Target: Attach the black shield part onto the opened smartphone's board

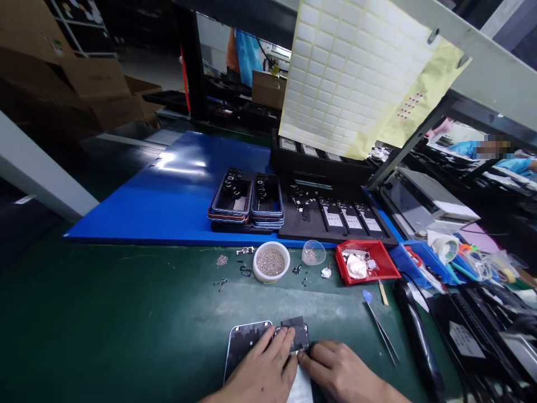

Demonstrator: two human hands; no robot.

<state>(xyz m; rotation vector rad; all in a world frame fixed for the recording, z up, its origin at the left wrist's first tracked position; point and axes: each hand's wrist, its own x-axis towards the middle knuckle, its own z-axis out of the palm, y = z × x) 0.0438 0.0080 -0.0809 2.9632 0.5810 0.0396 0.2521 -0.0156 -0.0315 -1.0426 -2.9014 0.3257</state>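
Observation:
An opened smartphone lies flat at the bottom centre, its dark back panel (243, 340) on the left and its dark inner part (300, 337) on the right. Across its middle my left hand (263, 372) rests with fingers stretched out over the inner part, hiding much of it. My right hand (339, 369) touches the right edge of the inner part, its fingers curled and the fingertips pressed together. What those fingertips pinch, if anything, is hidden. Below the hands shows a pale, silvery surface (301, 386), partly covered.
Beyond stand a white bowl of tiny screws (271, 263), a clear cup (314, 253) and a red tray (369, 262). Tweezers (381, 330) lie at right, beside a black handled tool (417, 336). Stacked phone frames (247, 196) and a black foam tray (310, 226) sit behind.

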